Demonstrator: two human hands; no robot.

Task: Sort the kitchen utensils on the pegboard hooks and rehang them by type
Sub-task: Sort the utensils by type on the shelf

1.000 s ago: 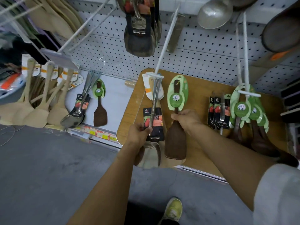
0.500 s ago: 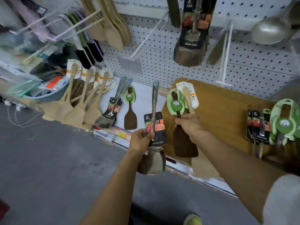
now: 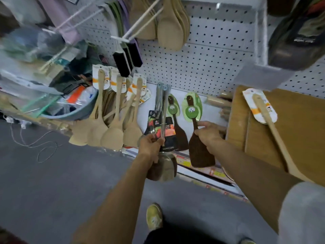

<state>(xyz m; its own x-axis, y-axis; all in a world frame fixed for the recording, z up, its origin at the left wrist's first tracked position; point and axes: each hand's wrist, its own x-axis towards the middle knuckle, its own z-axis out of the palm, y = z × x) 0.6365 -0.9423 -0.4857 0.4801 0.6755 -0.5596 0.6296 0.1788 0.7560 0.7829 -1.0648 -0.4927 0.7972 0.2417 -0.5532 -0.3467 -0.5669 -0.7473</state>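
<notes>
At 9 o'clock, pale wooden spatulas (image 3: 112,127) hang over the shelf edge (image 3: 202,170), with bare grey floor (image 3: 52,182) below. In the middle, the left hand (image 3: 152,144) wraps around the metal spatula (image 3: 162,155) handle. At 3 o'clock, the right hand (image 3: 208,133) pinches the dark wooden spatula (image 3: 199,152), beside the board (image 3: 290,138).
</notes>
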